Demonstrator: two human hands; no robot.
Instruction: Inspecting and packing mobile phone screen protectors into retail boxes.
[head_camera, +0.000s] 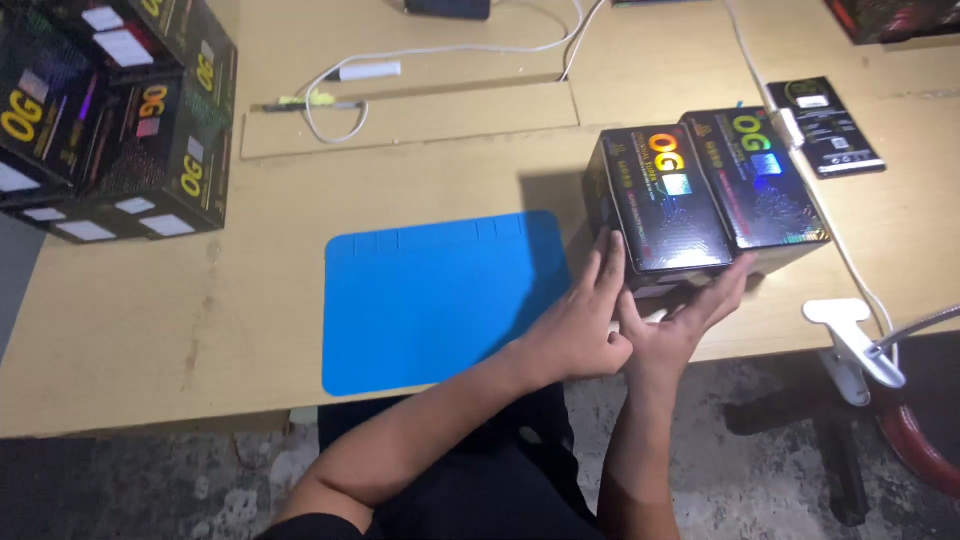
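At nine o'clock a stack of glossy black cardboard boxes (110, 120) sits on the pale wooden table (150, 320). At centre lies a flat blue rubber mat (440, 295). Just right of it, at about four o'clock, the left hand (580, 325) lies open, fingers flat against the near end of a shiny black rectangular box (665, 200). The right hand (680, 325), fingers spread, reaches under the neighbouring, matching black box (765, 180). At three o'clock a flat black packet (825, 125) lies.

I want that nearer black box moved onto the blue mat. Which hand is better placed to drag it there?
Probably the left hand: its fingers lie on the near black box on the side facing the blue mat. The right hand sits under the front edge.
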